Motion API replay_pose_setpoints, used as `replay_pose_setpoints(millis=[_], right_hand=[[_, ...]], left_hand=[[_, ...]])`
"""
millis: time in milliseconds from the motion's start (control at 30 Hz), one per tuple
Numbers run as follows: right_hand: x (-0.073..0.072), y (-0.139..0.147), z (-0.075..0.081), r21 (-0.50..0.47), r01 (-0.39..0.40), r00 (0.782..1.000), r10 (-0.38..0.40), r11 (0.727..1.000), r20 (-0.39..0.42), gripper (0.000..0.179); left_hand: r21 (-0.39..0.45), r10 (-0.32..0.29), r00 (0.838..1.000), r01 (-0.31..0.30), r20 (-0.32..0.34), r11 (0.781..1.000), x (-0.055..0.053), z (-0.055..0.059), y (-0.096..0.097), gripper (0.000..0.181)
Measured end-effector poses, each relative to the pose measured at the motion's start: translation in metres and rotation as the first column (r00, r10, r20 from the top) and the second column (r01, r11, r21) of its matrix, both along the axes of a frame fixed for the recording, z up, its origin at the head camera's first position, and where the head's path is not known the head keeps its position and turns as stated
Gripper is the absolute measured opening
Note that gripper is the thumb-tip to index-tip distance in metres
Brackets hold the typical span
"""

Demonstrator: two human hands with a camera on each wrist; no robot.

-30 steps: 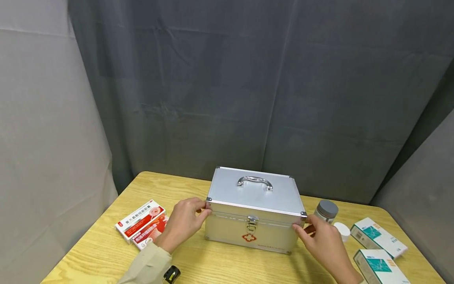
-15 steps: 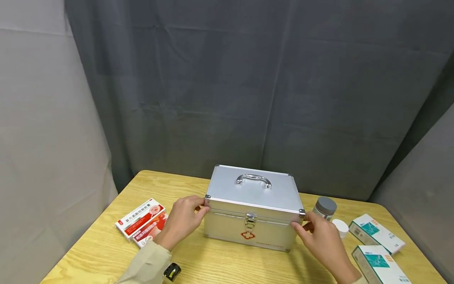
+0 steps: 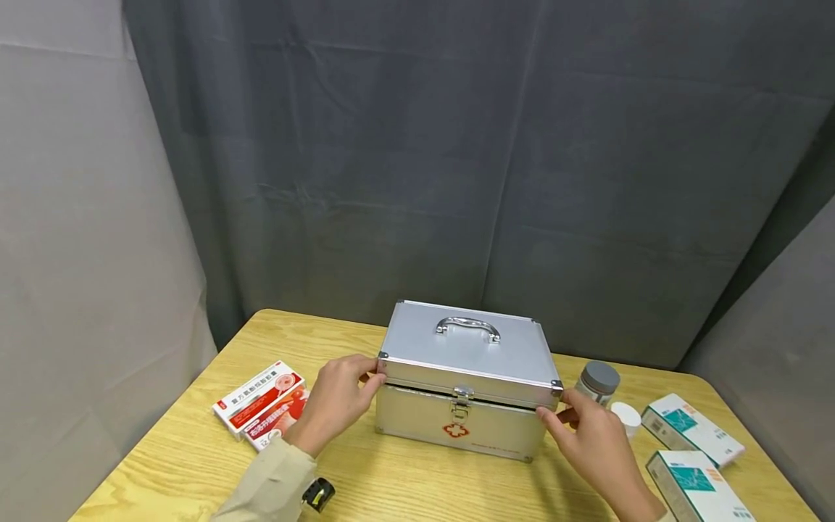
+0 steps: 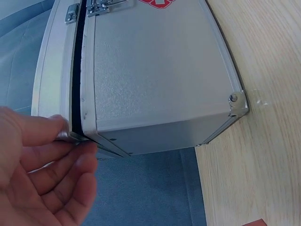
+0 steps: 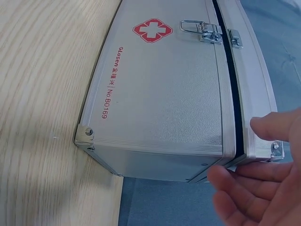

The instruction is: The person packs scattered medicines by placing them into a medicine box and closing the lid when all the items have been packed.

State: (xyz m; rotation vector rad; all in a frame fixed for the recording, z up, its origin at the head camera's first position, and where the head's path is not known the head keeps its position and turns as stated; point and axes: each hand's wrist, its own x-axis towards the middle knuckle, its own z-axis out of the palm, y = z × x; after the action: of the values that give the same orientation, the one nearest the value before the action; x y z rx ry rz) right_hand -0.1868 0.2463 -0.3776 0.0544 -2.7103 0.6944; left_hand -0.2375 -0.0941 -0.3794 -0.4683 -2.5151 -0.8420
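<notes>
A silver aluminium first-aid box (image 3: 430, 420) with a red cross emblem stands on the table, its lid (image 3: 404, 341) raised slightly at the front. A dark gap runs below the lid's front edge, and the metal latch (image 5: 202, 32) is undone. At the lid's left front corner, my left hand (image 3: 339, 399) pinches the edge, thumb on the front face and fingers underneath in the left wrist view. My right hand (image 3: 590, 442) grips the opposite corner, its thumb (image 5: 270, 126) on the lid's front and fingers at the side. The box's inside is hidden.
Two red-and-white medicine boxes (image 3: 261, 399) lie left of my left hand. Behind my right hand stand a grey-capped bottle (image 3: 599, 380) and a white-capped one (image 3: 628, 417). Two white-and-green medicine boxes (image 3: 701, 482) lie at the right. A dark curtain (image 3: 391, 181) hangs behind the table.
The lid was down on the box; now its front edge is lifted a little and a gap shows. Both hands have risen slightly with it, keeping their places at the corners.
</notes>
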Motion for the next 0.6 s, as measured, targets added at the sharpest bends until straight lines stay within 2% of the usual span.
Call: replay_pose_setpoints(millis=[100, 367, 600], right_hand=[[-0.0004, -0.0006, 0.0006, -0.008, -0.003, 1.0, 0.003, 1.0, -0.012, 0.028], [0.0007, 0.0001, 0.0018, 0.013, -0.011, 0.994, 0.012, 1.0, -0.106, 0.025], [0.0008, -0.0001, 0.0047, 0.008, -0.006, 0.991, 0.007, 1.0, -0.134, 0.026]], left_hand=[[-0.008, 0.007, 1.0, -0.007, -0.02, 1.0, 0.0008, 0.0011, 0.0, 0.006], [-0.046, 0.006, 0.995, -0.011, -0.1, 0.999, 0.0004, 0.0038, 0.0009, 0.009], [-0.016, 0.01, 0.992, -0.012, -0.125, 1.0, 0.0001, 0.0051, 0.0015, 0.004]])
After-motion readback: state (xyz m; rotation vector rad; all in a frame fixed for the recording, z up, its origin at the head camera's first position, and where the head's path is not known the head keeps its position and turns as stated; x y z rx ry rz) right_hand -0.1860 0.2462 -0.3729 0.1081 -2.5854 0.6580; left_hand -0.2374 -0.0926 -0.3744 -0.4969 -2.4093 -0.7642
